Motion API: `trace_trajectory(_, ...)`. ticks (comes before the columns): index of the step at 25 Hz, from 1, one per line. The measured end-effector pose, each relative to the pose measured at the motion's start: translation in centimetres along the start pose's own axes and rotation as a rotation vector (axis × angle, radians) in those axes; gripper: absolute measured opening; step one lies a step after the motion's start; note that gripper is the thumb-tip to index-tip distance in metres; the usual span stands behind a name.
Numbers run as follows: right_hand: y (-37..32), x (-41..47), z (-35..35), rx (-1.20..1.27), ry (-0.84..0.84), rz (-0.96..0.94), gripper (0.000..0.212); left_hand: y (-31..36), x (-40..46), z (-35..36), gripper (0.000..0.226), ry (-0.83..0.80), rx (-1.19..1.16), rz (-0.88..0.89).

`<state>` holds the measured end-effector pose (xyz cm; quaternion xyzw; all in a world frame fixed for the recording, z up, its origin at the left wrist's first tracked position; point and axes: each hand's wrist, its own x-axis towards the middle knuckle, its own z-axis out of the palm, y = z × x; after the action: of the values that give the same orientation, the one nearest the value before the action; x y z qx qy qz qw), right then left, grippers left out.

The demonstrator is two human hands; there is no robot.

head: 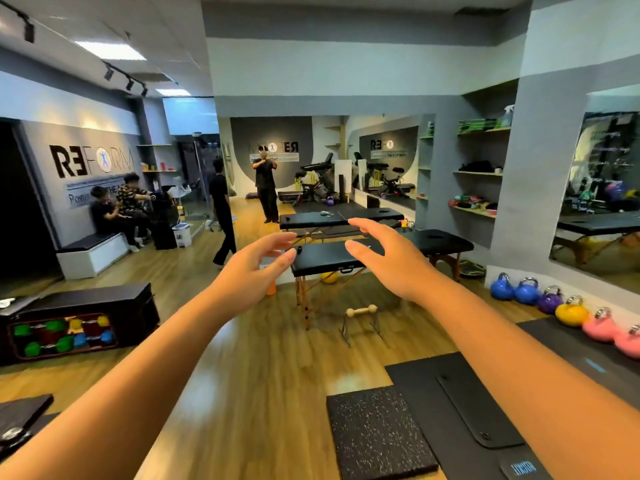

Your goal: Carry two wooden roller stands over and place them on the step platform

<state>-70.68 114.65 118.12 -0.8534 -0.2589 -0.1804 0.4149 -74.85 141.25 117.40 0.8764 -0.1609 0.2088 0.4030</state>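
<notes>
Wooden floor (263, 368) held one roller stand (362, 322) at 12 o'clock; my left hand (247, 271) and right hand (391, 261) spread empty.

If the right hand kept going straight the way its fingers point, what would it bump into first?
Probably the nearest black massage table: the open right hand points up and left across it, towards the room's far end. Depth is hard to judge, so it may pass above.

one wooden roller stand (362, 322) stands upright on the wood floor (270, 358).
</notes>
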Motion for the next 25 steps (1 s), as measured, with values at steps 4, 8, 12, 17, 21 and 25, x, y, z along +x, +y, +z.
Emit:
trace_trajectory(4, 5.2, 8.0, 3.9, -0.012, 0.004, -0.015, 0.055, -7.4, 7.2, 0.8, 0.041, 0.003, -0.005, 0.015)
trace_trajectory(8, 11.1, 18.0, 7.6, 0.001, -0.006, -0.048, 0.057, -14.6, 15.3, 1.7, 0.040, 0.004, 0.034, -0.004)
trace_trajectory(12, 16.3, 30.5, 11.1, 0.011, -0.024, -0.076, 0.057, -20.9, 25.8, 0.5, 0.041, 0.062, 0.089, -0.018)
trace_trajectory(17, 21.2, 41.6, 15.9, 0.025, -0.051, -0.100, 0.058, -27.9, 35.9, 0.1, 0.048, 0.051, 0.106, 0.000)
trace_trajectory(21, 26.7, 49.3, 20.9, 0.000, -0.052, -0.085, 0.059, -35.3, 45.3, 1.5, 0.046, 0.037, 0.064, 0.019)
trace_trajectory(25, 32.2, 57.4, 24.5, -0.034, -0.037, -0.030, 0.062, -43.9, 55.1, 3.4, 0.044, -0.016, 0.042, 0.041)
